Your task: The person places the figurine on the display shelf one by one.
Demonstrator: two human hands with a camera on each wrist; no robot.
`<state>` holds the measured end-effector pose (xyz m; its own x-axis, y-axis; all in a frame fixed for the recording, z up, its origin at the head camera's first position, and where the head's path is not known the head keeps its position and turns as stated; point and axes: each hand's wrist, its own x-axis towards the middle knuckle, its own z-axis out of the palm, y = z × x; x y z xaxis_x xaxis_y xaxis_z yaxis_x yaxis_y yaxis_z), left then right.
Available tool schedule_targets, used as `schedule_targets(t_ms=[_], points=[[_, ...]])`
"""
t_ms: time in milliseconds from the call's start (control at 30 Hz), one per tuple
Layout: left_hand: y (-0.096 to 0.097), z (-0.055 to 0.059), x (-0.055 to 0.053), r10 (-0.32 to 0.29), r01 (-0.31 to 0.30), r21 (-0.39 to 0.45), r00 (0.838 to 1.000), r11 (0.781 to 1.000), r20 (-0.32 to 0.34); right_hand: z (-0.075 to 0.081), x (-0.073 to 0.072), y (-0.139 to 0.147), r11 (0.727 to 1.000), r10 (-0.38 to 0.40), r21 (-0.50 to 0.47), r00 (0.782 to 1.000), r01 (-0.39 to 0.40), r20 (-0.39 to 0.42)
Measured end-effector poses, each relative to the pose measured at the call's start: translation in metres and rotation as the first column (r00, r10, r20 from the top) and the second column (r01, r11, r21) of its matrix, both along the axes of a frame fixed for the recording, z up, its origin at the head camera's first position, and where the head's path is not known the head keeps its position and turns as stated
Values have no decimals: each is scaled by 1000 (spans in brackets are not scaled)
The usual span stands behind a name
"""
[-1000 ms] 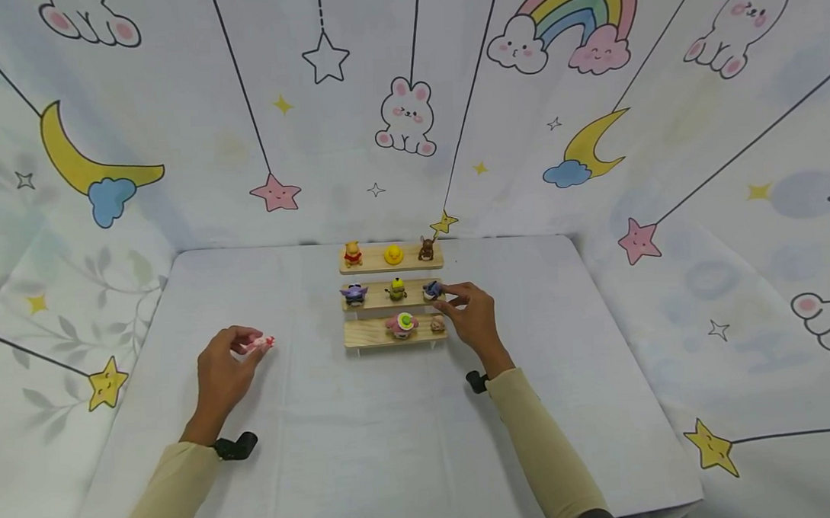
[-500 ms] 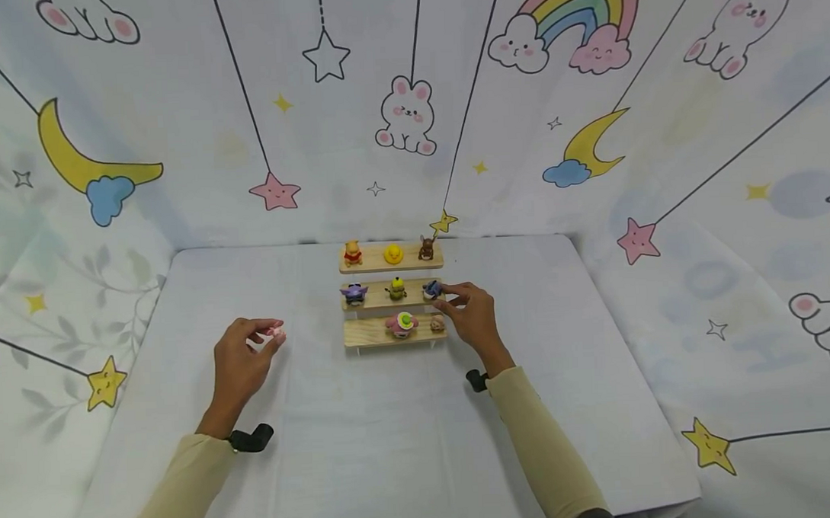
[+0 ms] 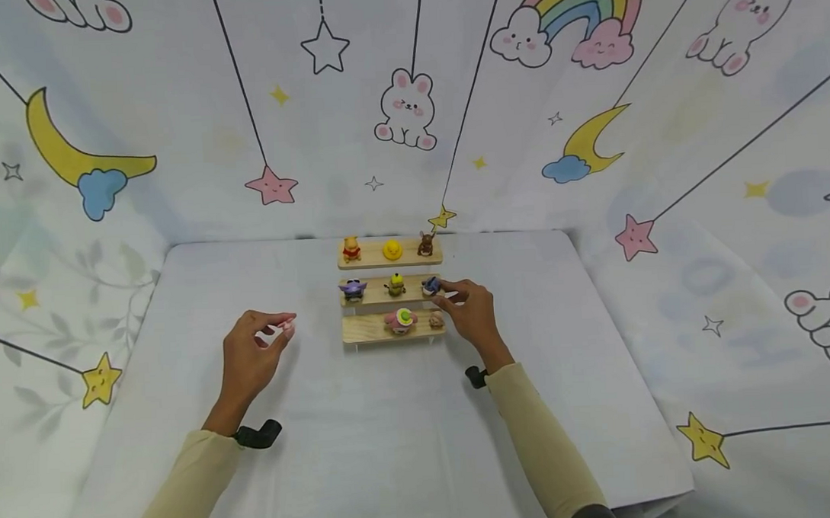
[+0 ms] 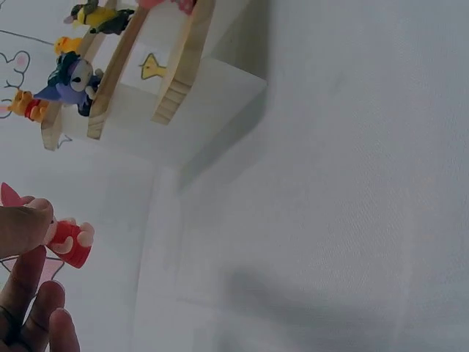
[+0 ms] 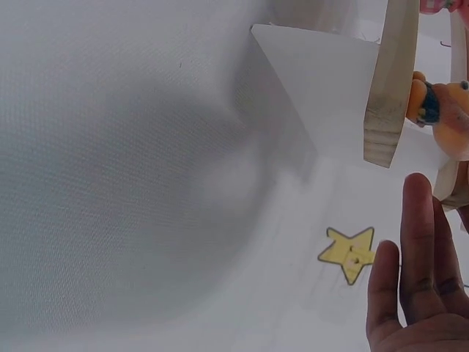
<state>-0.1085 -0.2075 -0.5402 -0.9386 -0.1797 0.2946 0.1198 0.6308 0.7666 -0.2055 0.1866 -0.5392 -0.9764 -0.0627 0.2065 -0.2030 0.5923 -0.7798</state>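
Observation:
My left hand [image 3: 251, 355] pinches a small pink and red toy figurine [image 4: 71, 242] between thumb and fingers, above the table left of a three-tier wooden shelf [image 3: 363, 333]. Its pink pointed top sticks out behind the fingers in the left wrist view. At the right end of the middle tier, my right hand [image 3: 473, 314] holds a blue-purple figurine [image 3: 430, 286] between thumb and index finger; that figurine seems to stand on the board. In the right wrist view, the fingers [image 5: 418, 242] reach past the bottom tier, and what they grip is out of sight.
The top tier bears a red-shirted bear [image 3: 350, 249], a yellow duck [image 3: 392, 250] and a brown figurine [image 3: 425, 244]. A purple figurine [image 3: 353, 290] and a yellow-green one [image 3: 396, 285] share the middle tier. Below stand a pink figurine [image 3: 400, 321] and a peach-coloured one [image 3: 436, 320].
My left hand has moved right and slightly away from me, bringing the pink and red figurine closer to the shelf. My right hand keeps its place at the blue-purple figurine.

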Motion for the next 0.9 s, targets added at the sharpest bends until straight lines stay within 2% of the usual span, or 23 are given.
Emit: schedule_targets(t_ms=[467,733,900], points=[[19,9,0,-16,17,57,1000,998,-23,-2,1,1,1000,-10,-3,1000,10,-7],[44,16,-7,-90,90,68,996,994,-9,0,2,0,1000,-13,-6,1000,13,2],[59,16,-11,-129,129,81,992,988,-5,3,3,-1,1000,-11,-7,1000,11,24]])
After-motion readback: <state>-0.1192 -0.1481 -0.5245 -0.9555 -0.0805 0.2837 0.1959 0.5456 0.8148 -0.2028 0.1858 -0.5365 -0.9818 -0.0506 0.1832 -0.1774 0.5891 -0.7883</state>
